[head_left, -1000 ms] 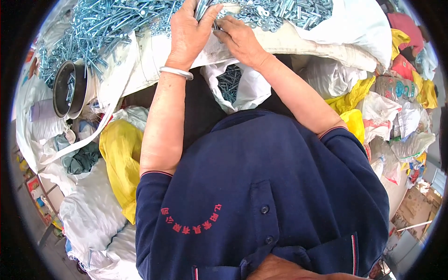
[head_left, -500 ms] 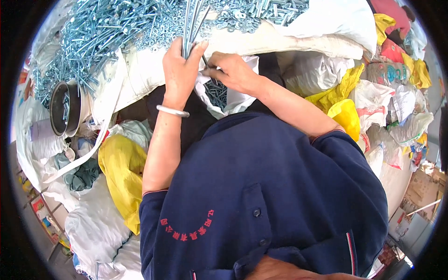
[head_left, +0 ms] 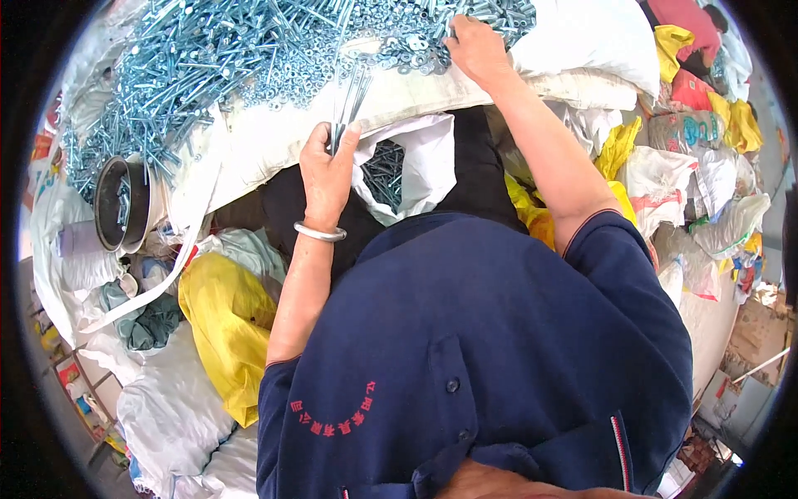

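Note:
My left hand [head_left: 328, 175] is closed around a bundle of long thin metal rods [head_left: 353, 98], whose ends stick up past the fingers. My right hand [head_left: 478, 51] reaches to the far side, at the edge of a heap of loose bolts [head_left: 224, 50]; its fingers are bent, and whatever they grip is hidden. Flat washers [head_left: 422, 48] lie close to its left. Between my legs a white bag [head_left: 432, 170] gapes, with a dark mass of thin metal pieces [head_left: 384, 175] inside.
A dark round tin [head_left: 123, 204] with some bolts in it stands at the left. Yellow sacks [head_left: 223, 333] and white sacks [head_left: 162, 407] crowd the left side. More bags [head_left: 657, 179] pile up at the right. At the far right is another person [head_left: 690, 29] in red.
My right hand has left the white bag and moved far and right to the heap. My left hand has come slightly nearer, still holding the rods.

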`<act>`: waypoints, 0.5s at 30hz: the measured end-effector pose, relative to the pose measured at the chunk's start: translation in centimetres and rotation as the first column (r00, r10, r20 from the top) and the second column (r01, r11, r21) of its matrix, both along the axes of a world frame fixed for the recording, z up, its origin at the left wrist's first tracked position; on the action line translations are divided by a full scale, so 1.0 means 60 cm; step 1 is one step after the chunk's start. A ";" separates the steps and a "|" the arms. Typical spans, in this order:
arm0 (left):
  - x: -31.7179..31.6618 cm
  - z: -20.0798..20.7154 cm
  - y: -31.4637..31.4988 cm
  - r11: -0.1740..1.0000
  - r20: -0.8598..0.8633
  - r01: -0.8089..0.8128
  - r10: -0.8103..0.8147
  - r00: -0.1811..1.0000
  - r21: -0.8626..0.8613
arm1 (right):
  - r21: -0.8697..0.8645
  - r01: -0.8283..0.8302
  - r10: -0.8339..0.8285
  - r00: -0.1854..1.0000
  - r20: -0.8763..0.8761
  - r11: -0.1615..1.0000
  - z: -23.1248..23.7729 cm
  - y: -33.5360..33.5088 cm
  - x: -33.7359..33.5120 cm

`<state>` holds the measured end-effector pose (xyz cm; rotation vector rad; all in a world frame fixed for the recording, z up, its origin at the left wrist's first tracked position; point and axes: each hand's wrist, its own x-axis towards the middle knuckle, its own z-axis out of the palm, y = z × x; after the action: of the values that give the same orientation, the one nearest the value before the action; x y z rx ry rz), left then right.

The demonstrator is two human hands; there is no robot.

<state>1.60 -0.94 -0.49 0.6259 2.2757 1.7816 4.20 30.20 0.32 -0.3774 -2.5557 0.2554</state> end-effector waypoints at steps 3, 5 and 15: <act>0.001 -0.009 -0.010 0.999 0.077 0.008 -0.005 0.997 -0.038 | 0.091 0.031 -0.032 0.999 0.014 0.995 -0.003 -0.016 -0.016; 0.004 -0.013 -0.007 1.000 0.156 0.003 -0.004 0.988 0.004 | 0.111 0.058 -0.061 0.998 0.017 0.992 -0.002 -0.016 -0.023; 0.017 0.000 -0.010 0.960 0.424 -0.057 -0.068 0.903 0.274 | -0.879 -0.472 -0.083 0.875 -0.477 0.073 0.004 -0.028 0.002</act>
<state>2.65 -1.53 -0.47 0.2385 1.7453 2.0182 4.33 28.54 0.55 -0.3408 -1.5169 2.0513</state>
